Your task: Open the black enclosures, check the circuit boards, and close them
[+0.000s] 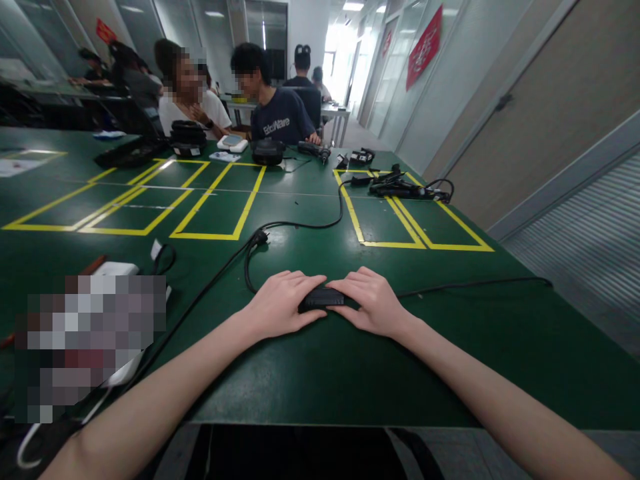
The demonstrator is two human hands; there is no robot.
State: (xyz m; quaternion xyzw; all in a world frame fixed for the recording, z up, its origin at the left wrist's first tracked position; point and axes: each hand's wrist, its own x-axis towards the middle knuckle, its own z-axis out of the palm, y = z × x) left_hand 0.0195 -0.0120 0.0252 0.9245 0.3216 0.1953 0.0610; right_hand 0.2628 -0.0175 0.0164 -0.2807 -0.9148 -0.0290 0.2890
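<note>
A black power adapter [325, 299] lies on the green table [300, 373] near its front edge. My left hand [276, 305] grips the adapter's left end between thumb and fingers. At the opposite end, my right hand [371, 303] holds it the same way, so only the middle shows. From the left side a black cable [247, 270] loops up to a black plug [261, 237]. A thinner cord [475, 287] leaves on the right and runs toward the table's right edge.
Yellow tape outlines [363, 223] mark the tabletop beyond my hands. Tangled black cables [400, 187] lie at the back right. A black case [267, 152] stands at the far edge, where two people sit. At left, a pale object [117, 269] is partly blurred out.
</note>
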